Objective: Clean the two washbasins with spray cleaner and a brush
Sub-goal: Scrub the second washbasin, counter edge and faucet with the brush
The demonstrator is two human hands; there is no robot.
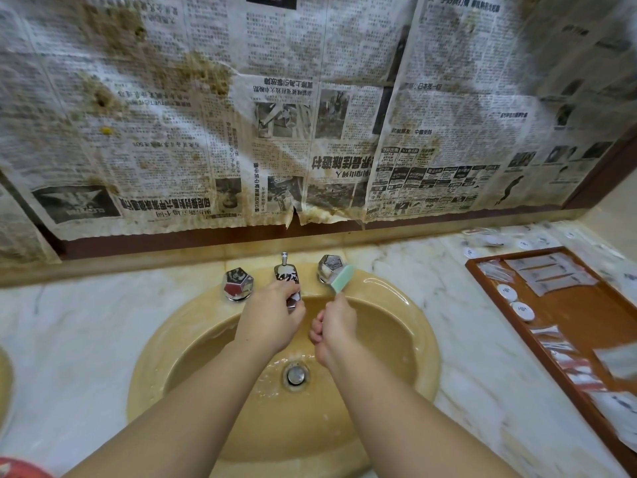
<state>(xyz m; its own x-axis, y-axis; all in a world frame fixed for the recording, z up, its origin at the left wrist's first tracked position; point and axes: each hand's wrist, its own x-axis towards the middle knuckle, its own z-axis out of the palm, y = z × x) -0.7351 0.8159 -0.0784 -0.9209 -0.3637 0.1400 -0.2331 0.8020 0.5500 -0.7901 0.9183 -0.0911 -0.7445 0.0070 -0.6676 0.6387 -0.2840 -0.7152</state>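
Note:
A round tan washbasin (410,326) fills the middle of the marble counter, wet, with a chrome drain plug (295,374) at its bottom. My left hand (272,317) grips the chrome spout (289,276) at the basin's back rim. My right hand (332,327) holds a brush by its handle; the pale green brush head (342,278) points up beside the right chrome tap knob (327,267). The left tap knob (238,283) stands free. A sliver of the second basin (4,384) shows at the far left edge. No spray bottle is visible.
A brown wooden tray (586,315) with sachets and small round lids lies on the counter at right. More packets sit behind it. Stained newspaper (241,115) covers the wall above the counter. A red object (20,469) peeks in at the bottom left.

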